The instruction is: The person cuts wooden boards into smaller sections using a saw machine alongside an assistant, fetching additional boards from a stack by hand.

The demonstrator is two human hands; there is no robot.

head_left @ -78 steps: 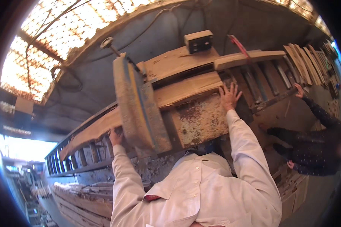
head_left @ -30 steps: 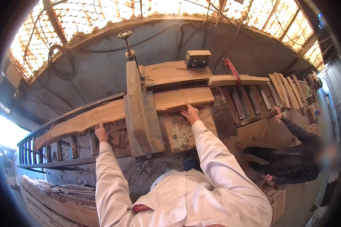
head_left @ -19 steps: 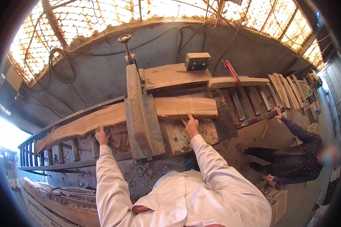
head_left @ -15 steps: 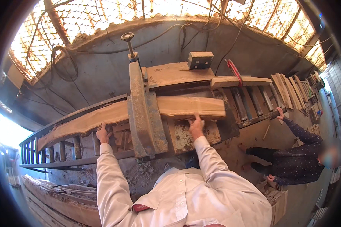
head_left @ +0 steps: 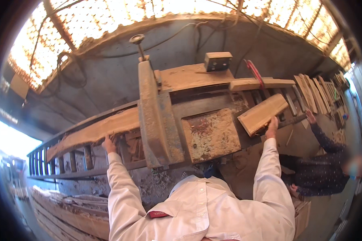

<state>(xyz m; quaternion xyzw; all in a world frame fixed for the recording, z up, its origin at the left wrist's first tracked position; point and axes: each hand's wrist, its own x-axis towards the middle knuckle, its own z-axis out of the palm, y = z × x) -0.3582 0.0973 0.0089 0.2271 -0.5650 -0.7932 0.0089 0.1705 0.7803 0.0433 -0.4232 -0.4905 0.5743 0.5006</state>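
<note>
My left hand point(head_left: 109, 144) grips the near edge of a long, rough-edged board point(head_left: 93, 129). That board lies on the roller bed left of a dusty metal machine housing point(head_left: 153, 116), which hides its right end. Out to the right, my right hand point(head_left: 272, 129) holds a short wooden board point(head_left: 263, 115) by its near edge, tilted across the right-hand rollers. Between the housing and the short board sits a worn, sawdust-covered plate point(head_left: 211, 136). Any blade is hidden from this view.
A red clamp point(head_left: 255, 74) grips a wooden fence strip point(head_left: 265, 83) behind the right rollers. At the right a co-worker in a dark dotted shirt point(head_left: 321, 170) has a hand by the bed. Planks point(head_left: 309, 94) stand behind; stacked timber point(head_left: 68, 209) lies lower left.
The board that ran under the housing is now in two separate pieces. My right hand has moved right with the short one, turning it. My left hand stays on the long piece.
</note>
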